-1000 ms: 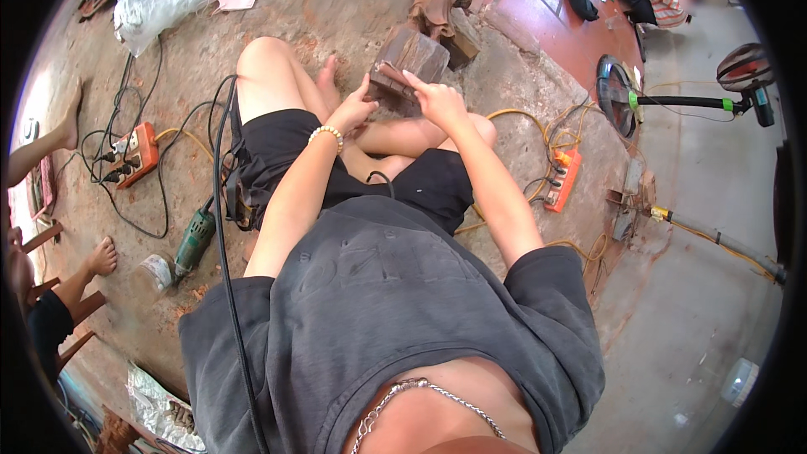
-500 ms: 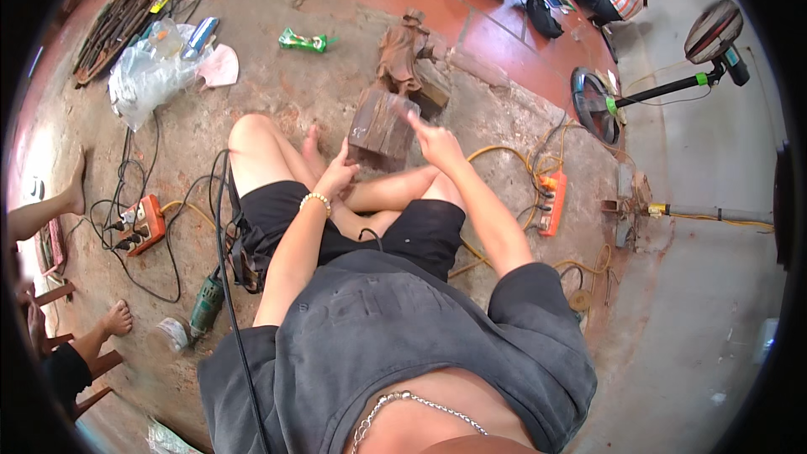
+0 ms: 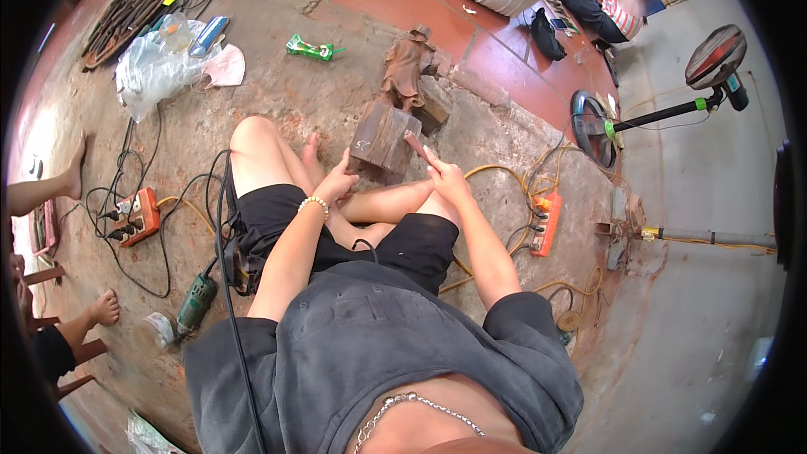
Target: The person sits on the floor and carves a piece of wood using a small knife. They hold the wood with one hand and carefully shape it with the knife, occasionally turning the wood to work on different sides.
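A carved wooden figure (image 3: 405,76) on a squared wooden block (image 3: 380,136) lies in front of my crossed legs. My left hand (image 3: 338,181) is at the block's near left corner, index finger stretched out along its edge; the other fingers are partly hidden. To the right, my right hand (image 3: 452,182) is closed round a short reddish-brown stick (image 3: 415,145). The stick's far end points up and left, over or close to the block's right side; whether it touches the wood I cannot tell.
Orange power strips (image 3: 546,224) with cables lie on both sides. A green power tool (image 3: 197,303) rests at my left. Beyond are a plastic bag (image 3: 155,76), a green packet (image 3: 309,48) and a bundle of long tools (image 3: 130,13). A fan (image 3: 598,118) lies right; other people sit nearby.
My right hand has come back toward me and lower, with the stick now sharp instead of blurred. My left hand stays at the block's corner. The whole view has shifted slightly.
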`<state>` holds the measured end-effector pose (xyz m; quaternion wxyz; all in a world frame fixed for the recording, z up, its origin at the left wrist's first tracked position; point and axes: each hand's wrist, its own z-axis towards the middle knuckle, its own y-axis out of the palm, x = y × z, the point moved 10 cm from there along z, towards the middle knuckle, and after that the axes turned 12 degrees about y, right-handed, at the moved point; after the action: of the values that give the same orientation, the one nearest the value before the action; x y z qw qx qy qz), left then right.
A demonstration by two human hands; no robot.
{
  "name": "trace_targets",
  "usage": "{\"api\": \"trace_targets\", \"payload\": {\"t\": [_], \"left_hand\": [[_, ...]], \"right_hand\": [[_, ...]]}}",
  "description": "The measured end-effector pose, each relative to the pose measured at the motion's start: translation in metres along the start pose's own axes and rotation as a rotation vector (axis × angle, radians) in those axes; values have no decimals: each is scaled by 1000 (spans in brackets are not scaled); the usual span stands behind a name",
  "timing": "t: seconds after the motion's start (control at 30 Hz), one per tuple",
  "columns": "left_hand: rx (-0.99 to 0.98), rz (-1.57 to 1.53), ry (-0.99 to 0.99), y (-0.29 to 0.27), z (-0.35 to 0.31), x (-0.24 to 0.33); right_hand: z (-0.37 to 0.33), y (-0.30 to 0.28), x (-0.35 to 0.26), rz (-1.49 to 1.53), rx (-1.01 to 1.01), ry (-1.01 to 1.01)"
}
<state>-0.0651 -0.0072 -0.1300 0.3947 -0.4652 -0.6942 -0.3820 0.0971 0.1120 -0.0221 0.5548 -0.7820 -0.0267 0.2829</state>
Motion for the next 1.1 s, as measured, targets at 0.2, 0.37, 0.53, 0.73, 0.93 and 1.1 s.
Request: {"api": "trace_targets", "payload": {"t": [0.2,0.37,0.53,0.73,0.93,1.1], "left_hand": [[-44,-68,38,10,14,-8],[-39,-91,37,3,12,-15],[-3,-88,8,9,4,-1],[-27,-12,61,6,13,-5],[-16,-74,31,6,5,-8],[-39,-38,-83,6,2,-14]], "right_hand": [[18,19,-2,389,223,-130],[-4,9,-52,-275,-277,-242],[42,-16,-40,-79,56,-155],[-14,13,-70,-786,-512,-483],[-10,30,-6,24,-233,-230],[-36,27,-14,183,-186,-56]]}}
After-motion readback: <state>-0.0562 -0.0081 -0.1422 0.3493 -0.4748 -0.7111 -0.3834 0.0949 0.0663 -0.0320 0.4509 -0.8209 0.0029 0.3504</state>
